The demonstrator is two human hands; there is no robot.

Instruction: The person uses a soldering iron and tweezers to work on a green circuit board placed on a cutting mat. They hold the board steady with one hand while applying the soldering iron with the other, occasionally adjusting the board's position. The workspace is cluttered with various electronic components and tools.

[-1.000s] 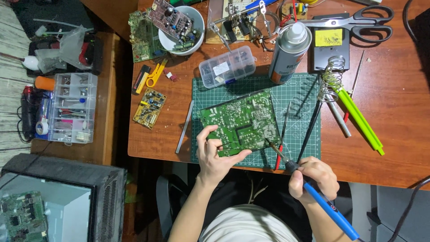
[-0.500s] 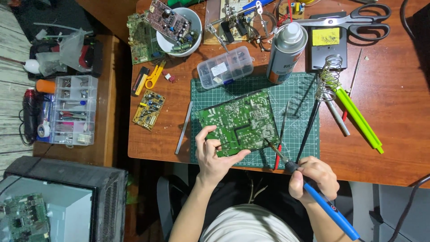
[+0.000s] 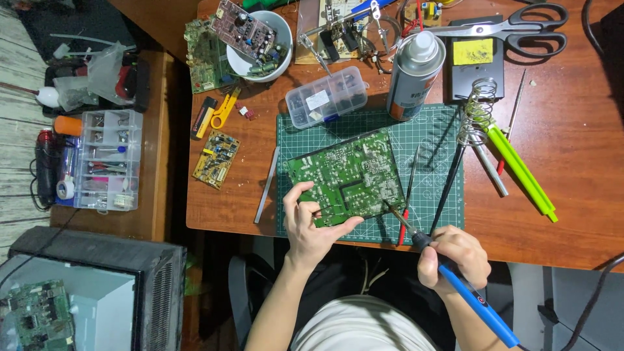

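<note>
The left hand (image 3: 311,224) pinches the near-left corner of the green board (image 3: 348,177), thumb on top and fingers curled under its edge; its grip is clenched on the board. The board lies solder side up, tilted, on the green mat (image 3: 435,130) at the near edge of the table (image 3: 572,169). The right hand (image 3: 455,257) grasps the blue iron (image 3: 478,305) like a pen, just off the near edge of the table, with the iron's tip touching the board's near-right corner.

Just right of the board, a red-tipped probe (image 3: 406,198) and a black probe (image 3: 448,185) lie on the mat. A spray can (image 3: 415,75) stands at the mat's far edge, beside a clear parts box (image 3: 326,97). Toward the right edge lie a coil stand (image 3: 479,110) and a green tool (image 3: 520,172); scissors (image 3: 513,29) rest near the far edge. A small yellow board (image 3: 216,159) lies toward the left edge, and a white bowl (image 3: 260,39) with boards in it sits at the far left.
</note>
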